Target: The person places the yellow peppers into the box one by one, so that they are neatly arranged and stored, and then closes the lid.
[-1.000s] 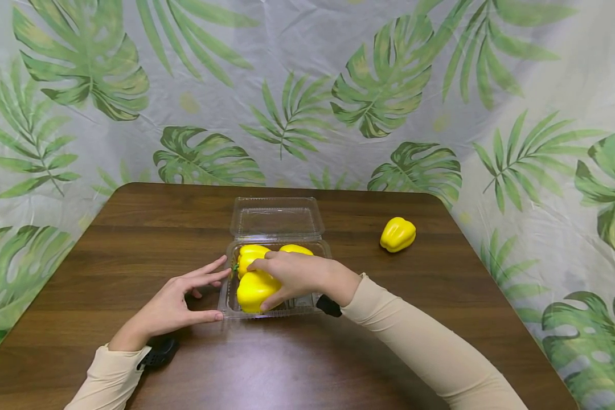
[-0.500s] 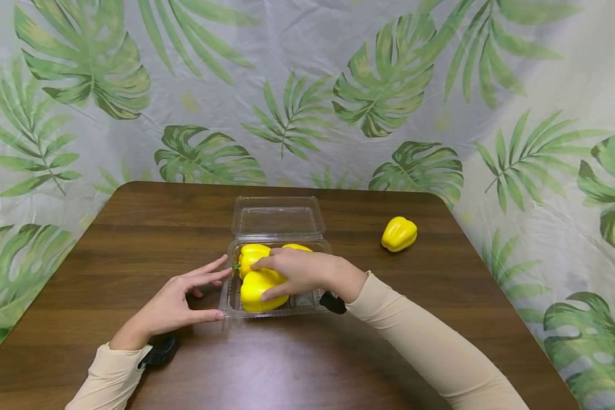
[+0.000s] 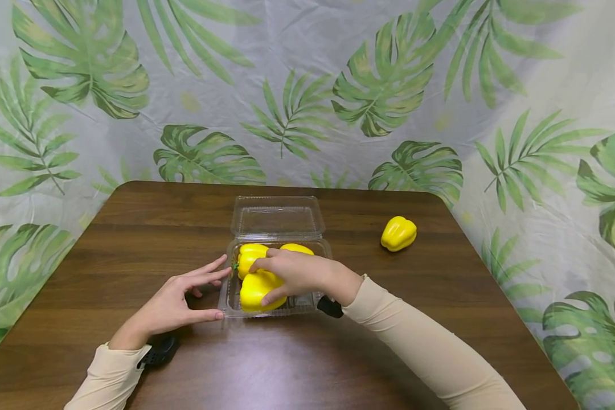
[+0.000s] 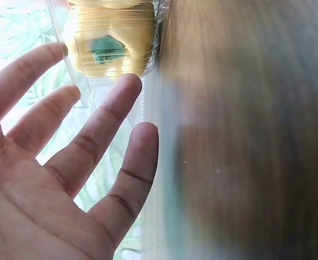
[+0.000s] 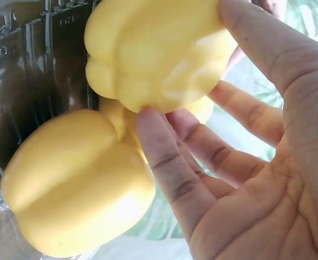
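A clear plastic clamshell container (image 3: pixel 224 302) lies open, with three yellow bell peppers in its base. My right hand (image 3: pixel 303 273) grips the front-left bell pepper (image 3: pixel 253 291) between thumb and fingers; in the right wrist view the fingertips touch that held pepper (image 5: pixel 153 54). Behind it sits a second bell pepper (image 3: pixel 250 259), its green stem to the left. The back-right bell pepper (image 3: pixel 296 248) is partly hidden by my right hand. At the container's left side is my left hand (image 3: pixel 171 304), fingers spread, thumb and fingertips at the rim.
The container's transparent lid (image 3: pixel 278 221) is folded back, away from me. A single yellow bell pepper (image 3: pixel 398 234) lies on the brown wooden table (image 3: pixel 359 353), toward the back right. Behind the table hangs a leaf-patterned cloth (image 3: pixel 307 102).
The held pepper has shifted slightly to the right within the container. My right hand moved slightly right and then back left. My left hand has stayed in place.
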`<state>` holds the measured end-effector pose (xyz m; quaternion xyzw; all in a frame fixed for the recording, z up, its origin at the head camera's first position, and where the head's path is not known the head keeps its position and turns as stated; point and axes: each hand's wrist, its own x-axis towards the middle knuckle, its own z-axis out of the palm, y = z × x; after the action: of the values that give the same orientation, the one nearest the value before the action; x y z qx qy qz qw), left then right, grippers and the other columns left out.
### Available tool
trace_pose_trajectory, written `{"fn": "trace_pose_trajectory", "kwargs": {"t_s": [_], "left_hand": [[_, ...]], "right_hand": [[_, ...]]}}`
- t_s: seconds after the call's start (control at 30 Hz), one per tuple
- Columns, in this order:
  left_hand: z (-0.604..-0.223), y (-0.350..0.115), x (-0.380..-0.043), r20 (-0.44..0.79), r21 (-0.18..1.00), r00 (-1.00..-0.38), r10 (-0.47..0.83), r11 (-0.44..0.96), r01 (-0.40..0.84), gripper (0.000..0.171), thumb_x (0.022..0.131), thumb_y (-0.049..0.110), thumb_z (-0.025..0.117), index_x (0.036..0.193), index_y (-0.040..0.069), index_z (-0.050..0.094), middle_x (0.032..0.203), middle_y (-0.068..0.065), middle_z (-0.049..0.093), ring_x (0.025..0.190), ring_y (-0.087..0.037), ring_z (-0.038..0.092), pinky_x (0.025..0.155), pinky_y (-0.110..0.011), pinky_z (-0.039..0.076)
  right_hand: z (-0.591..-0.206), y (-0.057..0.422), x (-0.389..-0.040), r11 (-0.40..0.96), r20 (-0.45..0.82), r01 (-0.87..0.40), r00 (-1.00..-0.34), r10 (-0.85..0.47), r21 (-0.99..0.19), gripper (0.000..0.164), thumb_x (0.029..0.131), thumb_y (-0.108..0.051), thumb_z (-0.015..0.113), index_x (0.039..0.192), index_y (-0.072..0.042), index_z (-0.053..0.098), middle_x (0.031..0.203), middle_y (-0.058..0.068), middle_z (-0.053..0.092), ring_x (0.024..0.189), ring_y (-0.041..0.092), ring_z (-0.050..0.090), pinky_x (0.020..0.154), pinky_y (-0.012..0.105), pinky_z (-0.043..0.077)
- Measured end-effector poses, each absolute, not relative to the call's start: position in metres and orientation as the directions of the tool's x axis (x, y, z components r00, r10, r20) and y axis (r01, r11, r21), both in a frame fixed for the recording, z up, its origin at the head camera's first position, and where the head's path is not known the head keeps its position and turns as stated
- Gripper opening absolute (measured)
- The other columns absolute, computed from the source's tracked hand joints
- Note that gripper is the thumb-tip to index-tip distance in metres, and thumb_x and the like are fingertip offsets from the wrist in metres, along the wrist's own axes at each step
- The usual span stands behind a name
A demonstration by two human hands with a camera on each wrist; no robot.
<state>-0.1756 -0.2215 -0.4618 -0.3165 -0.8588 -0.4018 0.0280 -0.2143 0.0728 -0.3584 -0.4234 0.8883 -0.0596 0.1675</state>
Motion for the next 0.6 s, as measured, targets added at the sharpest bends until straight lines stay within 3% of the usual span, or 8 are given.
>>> {"fn": "trace_pose_trajectory", "kwargs": {"t_s": [0.6], "left_hand": [[-0.4623, -0.2221, -0.1762, 0.308, 0.67, -0.795, 0.522, 0.475, 0.571, 0.077, 0.085, 0.034, 0.094, 0.153, 0.016, 0.062, 0.171, -0.01, 0.045, 0.114, -0.015, 0.07, 0.082, -0.031, 0.058]], "right_hand": [[-0.3588, 0.0795, -0.2167, 0.608, -0.21, -0.749, -0.571, -0.794, -0.262, 0.067, 0.094, -0.046, 0.083, 0.149, -0.013, 0.062, 0.137, 0.006, 0.068, 0.115, 0.02, 0.062, 0.106, 0.035, 0.051]]}}
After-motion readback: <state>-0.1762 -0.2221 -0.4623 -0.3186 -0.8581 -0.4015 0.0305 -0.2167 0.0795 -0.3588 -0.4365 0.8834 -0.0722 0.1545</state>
